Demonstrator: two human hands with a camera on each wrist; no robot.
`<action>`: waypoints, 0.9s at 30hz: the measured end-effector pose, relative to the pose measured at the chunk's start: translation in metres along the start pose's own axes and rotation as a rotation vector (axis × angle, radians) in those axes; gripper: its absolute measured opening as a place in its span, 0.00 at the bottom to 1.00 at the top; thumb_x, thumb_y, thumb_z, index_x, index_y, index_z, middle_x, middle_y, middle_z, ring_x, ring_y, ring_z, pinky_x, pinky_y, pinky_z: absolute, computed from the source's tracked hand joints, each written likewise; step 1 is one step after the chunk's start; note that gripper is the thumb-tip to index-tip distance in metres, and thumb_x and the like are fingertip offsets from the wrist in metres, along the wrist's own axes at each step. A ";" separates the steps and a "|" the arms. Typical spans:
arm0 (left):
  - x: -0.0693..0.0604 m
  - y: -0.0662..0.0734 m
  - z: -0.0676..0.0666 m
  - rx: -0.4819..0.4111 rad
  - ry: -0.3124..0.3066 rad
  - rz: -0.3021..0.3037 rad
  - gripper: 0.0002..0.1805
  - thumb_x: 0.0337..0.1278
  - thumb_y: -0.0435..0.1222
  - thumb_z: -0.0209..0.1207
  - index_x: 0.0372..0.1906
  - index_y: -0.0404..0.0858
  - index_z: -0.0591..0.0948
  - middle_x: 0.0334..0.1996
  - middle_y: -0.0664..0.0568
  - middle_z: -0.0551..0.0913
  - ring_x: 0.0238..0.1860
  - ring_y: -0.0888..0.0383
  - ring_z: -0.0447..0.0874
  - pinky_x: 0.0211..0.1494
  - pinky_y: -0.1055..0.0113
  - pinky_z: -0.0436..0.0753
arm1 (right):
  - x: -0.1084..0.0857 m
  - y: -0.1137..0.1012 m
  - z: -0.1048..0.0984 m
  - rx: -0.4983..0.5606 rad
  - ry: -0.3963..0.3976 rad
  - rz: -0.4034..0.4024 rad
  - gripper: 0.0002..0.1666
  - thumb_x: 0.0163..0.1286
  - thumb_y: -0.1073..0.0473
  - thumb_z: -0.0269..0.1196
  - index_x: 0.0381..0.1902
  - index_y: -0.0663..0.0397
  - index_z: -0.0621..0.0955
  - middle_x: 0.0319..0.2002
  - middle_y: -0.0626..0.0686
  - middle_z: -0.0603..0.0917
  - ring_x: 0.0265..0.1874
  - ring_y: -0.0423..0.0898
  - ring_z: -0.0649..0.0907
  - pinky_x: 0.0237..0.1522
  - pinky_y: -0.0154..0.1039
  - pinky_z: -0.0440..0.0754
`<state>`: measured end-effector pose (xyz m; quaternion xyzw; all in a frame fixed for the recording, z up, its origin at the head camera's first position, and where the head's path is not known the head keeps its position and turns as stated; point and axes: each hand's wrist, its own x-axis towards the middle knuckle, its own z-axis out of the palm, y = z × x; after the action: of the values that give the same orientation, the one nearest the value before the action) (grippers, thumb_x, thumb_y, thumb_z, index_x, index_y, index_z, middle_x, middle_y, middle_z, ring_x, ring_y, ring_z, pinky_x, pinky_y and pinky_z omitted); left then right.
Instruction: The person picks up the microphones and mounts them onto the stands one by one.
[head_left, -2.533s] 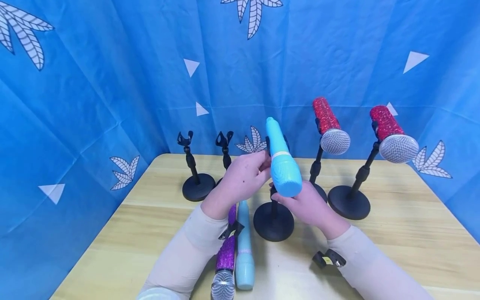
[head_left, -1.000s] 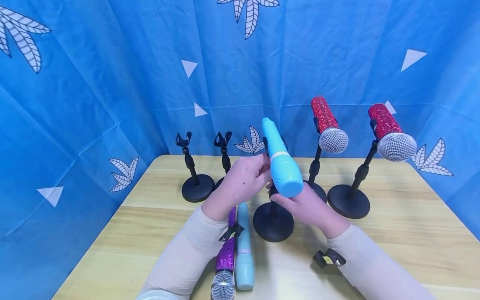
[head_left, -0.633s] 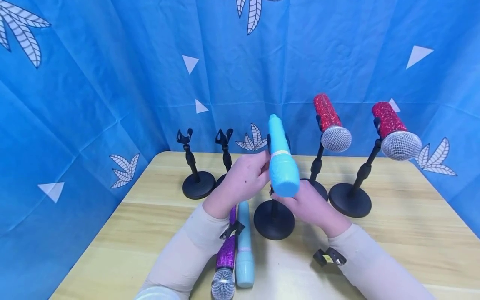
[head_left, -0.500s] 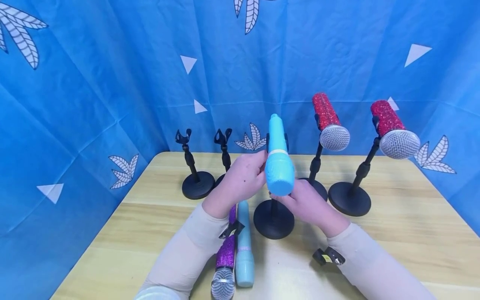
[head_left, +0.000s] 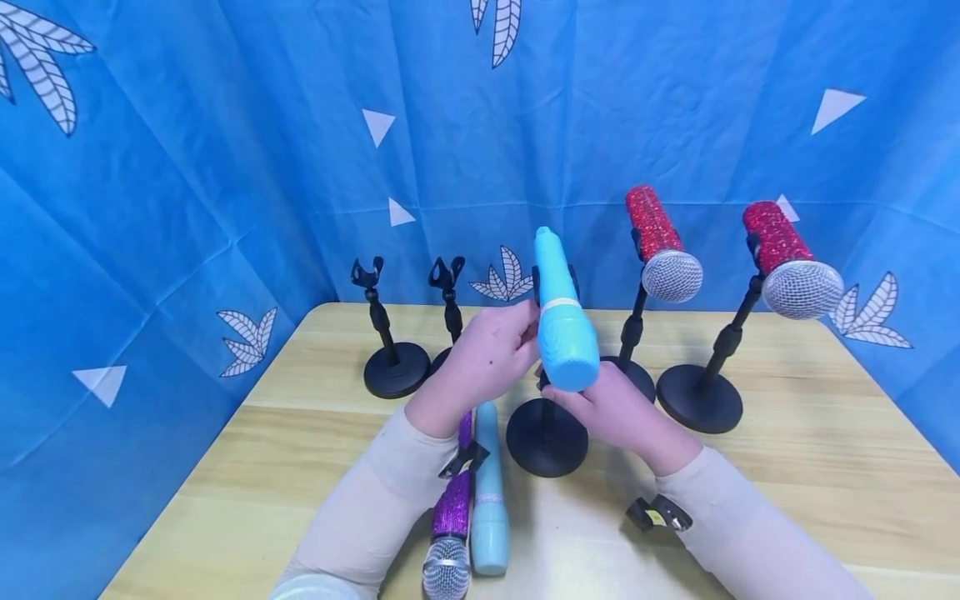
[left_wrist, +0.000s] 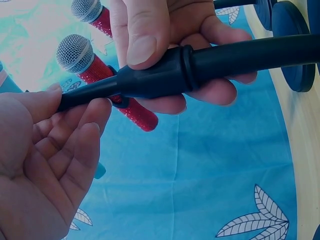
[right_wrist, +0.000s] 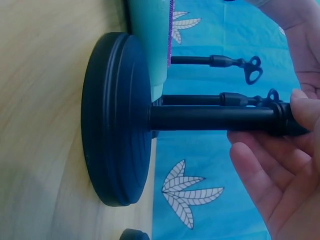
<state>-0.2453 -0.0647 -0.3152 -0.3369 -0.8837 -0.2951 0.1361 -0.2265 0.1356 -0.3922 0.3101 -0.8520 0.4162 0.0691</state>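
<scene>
A turquoise microphone sits in the clip of a black desk stand, its head facing me. My left hand pinches the thin upper rod of that stand just under the clip; in the left wrist view the thumb and fingertips meet on the rod. Lower down, my right hand grips the thicker collar of the pole between thumb and fingers. The right wrist view shows the round base and lower pole. In the head view the microphone hides part of the right fingers.
Two red glitter microphones stand clipped on stands at the right. Two stands with bare clips are at the back left. A purple microphone and another turquoise one lie beneath my left forearm. A blue curtain hangs behind.
The clipped turquoise microphone has swung slightly: its head turned left by half a second ago and is back toward the right now. Both hands keep their places on the stand.
</scene>
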 end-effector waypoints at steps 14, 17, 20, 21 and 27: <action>0.003 0.000 0.000 0.004 0.017 0.043 0.01 0.73 0.34 0.56 0.42 0.41 0.78 0.22 0.56 0.73 0.24 0.62 0.71 0.29 0.69 0.72 | 0.000 -0.002 -0.001 -0.154 0.052 0.017 0.05 0.69 0.55 0.69 0.37 0.49 0.83 0.27 0.39 0.82 0.30 0.38 0.82 0.33 0.40 0.81; 0.003 0.000 0.000 0.000 0.019 0.031 0.02 0.72 0.34 0.58 0.40 0.41 0.78 0.21 0.56 0.72 0.23 0.62 0.70 0.28 0.69 0.70 | 0.000 -0.001 -0.001 -0.125 0.049 0.006 0.06 0.68 0.56 0.70 0.40 0.50 0.85 0.33 0.41 0.85 0.35 0.39 0.85 0.38 0.43 0.83; 0.003 0.000 0.001 0.000 0.016 0.024 0.04 0.72 0.35 0.58 0.38 0.42 0.77 0.20 0.56 0.70 0.22 0.61 0.69 0.27 0.69 0.68 | 0.000 0.000 -0.002 -0.095 0.040 0.015 0.09 0.68 0.56 0.70 0.44 0.51 0.86 0.36 0.42 0.86 0.38 0.40 0.85 0.41 0.44 0.83; 0.003 0.000 0.001 -0.001 0.015 0.023 0.04 0.72 0.36 0.59 0.38 0.42 0.77 0.20 0.56 0.71 0.22 0.61 0.69 0.27 0.69 0.68 | 0.000 0.001 -0.002 -0.085 0.036 0.017 0.09 0.69 0.56 0.70 0.44 0.51 0.86 0.36 0.42 0.86 0.38 0.40 0.85 0.42 0.44 0.83; 0.002 0.000 0.002 -0.031 -0.018 -0.027 0.03 0.73 0.37 0.58 0.43 0.42 0.79 0.22 0.57 0.74 0.24 0.61 0.72 0.30 0.68 0.72 | -0.002 0.005 0.002 -0.075 0.025 0.030 0.09 0.70 0.54 0.68 0.43 0.51 0.85 0.34 0.41 0.85 0.35 0.39 0.85 0.39 0.42 0.83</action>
<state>-0.2467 -0.0627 -0.3160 -0.3297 -0.8847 -0.3075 0.1189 -0.2281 0.1374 -0.3973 0.2895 -0.8706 0.3887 0.0850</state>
